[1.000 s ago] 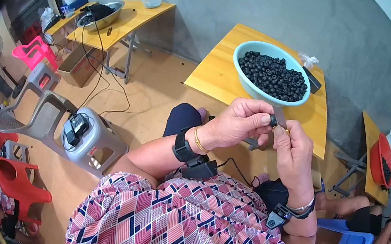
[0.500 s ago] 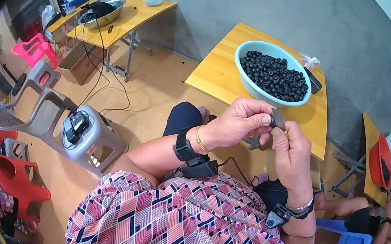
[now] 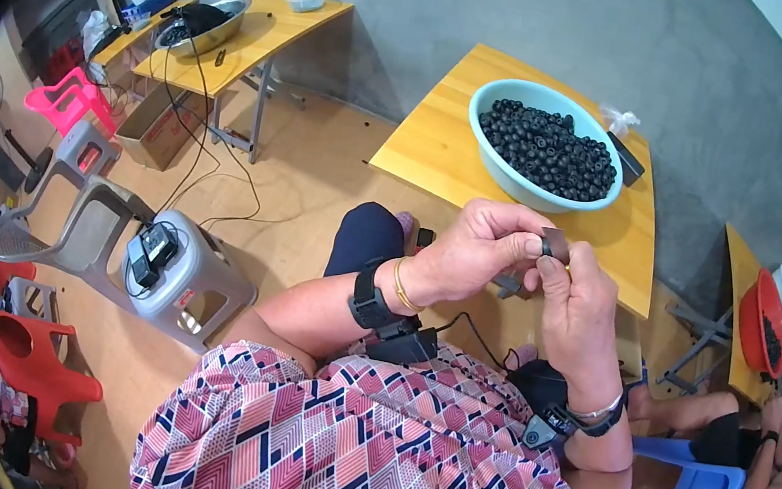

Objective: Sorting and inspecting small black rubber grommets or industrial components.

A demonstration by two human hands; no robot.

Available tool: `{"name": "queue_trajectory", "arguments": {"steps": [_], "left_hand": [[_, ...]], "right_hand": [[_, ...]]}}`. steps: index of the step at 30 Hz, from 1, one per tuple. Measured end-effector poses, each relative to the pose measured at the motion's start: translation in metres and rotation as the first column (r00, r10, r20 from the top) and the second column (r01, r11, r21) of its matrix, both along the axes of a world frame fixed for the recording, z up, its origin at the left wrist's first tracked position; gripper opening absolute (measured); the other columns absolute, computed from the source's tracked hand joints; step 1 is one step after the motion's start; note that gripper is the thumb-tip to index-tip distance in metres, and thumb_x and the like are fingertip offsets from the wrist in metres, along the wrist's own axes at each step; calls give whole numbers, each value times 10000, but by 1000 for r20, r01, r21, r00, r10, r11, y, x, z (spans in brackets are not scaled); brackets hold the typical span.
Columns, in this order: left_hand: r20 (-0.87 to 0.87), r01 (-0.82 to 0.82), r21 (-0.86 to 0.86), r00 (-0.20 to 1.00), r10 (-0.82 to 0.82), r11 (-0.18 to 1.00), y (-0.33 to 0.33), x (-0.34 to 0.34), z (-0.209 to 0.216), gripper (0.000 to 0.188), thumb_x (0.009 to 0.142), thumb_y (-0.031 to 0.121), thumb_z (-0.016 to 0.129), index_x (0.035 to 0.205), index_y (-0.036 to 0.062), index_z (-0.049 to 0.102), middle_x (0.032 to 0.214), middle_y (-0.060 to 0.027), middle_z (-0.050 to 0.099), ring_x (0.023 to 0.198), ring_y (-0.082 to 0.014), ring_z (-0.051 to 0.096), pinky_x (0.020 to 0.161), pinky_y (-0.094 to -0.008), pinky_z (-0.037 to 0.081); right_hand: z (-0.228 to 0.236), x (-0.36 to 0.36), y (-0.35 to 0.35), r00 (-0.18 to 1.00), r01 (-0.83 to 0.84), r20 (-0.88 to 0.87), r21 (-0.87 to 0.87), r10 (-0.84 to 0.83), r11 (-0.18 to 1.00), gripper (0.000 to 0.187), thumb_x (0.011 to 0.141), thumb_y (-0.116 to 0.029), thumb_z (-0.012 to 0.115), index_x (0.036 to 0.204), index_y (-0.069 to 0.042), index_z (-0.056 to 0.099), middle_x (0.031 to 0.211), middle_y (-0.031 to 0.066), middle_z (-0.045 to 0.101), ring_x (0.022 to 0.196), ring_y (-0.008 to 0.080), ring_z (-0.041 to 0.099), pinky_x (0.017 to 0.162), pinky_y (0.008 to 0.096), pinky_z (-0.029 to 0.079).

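Close together in front of the table's near edge, both my hands are closed at the fingertips. My left hand (image 3: 482, 255) pinches a small round black piece (image 3: 546, 249), which looks like a rubber ring, mostly covered by the fingers. Between the thumb and forefinger of my right hand (image 3: 582, 309) is a thin, flat, brownish-grey blade (image 3: 557, 239) that meets the black piece. Just beyond them stands a pale blue basin (image 3: 512, 179), heaped with similar black ring-shaped pieces (image 3: 551, 155). Exact contact between blade and piece is hidden by my fingers.
The basin rests on a yellow wooden table (image 3: 427, 139), beside a dark box-shaped object (image 3: 631, 167). At right, another person's hands (image 3: 775, 408) are near a red basin (image 3: 752, 319). A grey stool (image 3: 206, 267) stands left, with cables on the floor behind it.
The blade has tilted and shifted slightly against the black piece. My right hand has moved a little left and down; the left hand still pinches the piece.
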State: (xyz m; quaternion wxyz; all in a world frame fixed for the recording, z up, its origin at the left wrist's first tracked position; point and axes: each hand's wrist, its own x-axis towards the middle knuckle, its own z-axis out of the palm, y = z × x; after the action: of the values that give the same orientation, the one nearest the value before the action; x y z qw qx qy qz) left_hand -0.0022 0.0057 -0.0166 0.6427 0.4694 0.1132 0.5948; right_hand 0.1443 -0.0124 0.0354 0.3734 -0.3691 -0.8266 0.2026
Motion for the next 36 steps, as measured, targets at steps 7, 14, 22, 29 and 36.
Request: {"name": "queue_trajectory", "arguments": {"steps": [7, 14, 22, 29, 36], "left_hand": [[-48, -22, 30, 999, 23, 999, -1, -2, 7, 151, 864, 23, 481, 942, -42, 592, 802, -65, 600, 645, -106, 565, 592, -231, 484], [-65, -81, 27, 994, 83, 996, 0, 1, 7, 142, 856, 1, 481, 933, -52, 589, 802, -73, 601, 634, -106, 560, 592, -237, 487], [-102, -137, 76, 984, 144, 988, 4, 0, 8, 138, 851, 3, 491, 926, -48, 595, 783, -67, 606, 615, -104, 566, 570, -230, 483], [-101, -112, 35, 988, 115, 993, 3, 2, 8, 140, 849, 0, 489, 919, -50, 599, 771, -71, 606, 607, -104, 568, 557, -225, 480], [-167, -48, -24, 985, 43, 999, 4, -2, 8, 164, 862, 41, 508, 982, -41, 585, 874, -104, 612, 684, -143, 568, 610, -262, 493]], "right_hand": [[-3, 2, 3, 1000, -12, 0, 4, 12, 1000, 186, 889, -174, 484, 801, -11, 471, 654, 124, 575, 628, 304, 592, 541, 348, 446], [-1, 3, 6, 999, -27, -36, -70, 24, 997, 178, 894, -171, 469, 850, -1, 496, 655, 130, 573, 624, 297, 589, 550, 341, 444], [3, 4, 5, 1000, -20, 3, -56, 20, 998, 178, 896, -164, 462, 872, 9, 499, 671, 138, 580, 630, 286, 595, 558, 332, 443], [-1, 4, 10, 991, -108, -97, -111, 97, 988, 175, 901, -143, 459, 857, 21, 499, 667, 127, 572, 606, 245, 579, 555, 304, 437], [-5, 6, 13, 995, -96, -31, -33, 95, 995, 178, 893, -147, 476, 839, 22, 496, 672, 131, 579, 607, 249, 588, 543, 319, 443]]}}
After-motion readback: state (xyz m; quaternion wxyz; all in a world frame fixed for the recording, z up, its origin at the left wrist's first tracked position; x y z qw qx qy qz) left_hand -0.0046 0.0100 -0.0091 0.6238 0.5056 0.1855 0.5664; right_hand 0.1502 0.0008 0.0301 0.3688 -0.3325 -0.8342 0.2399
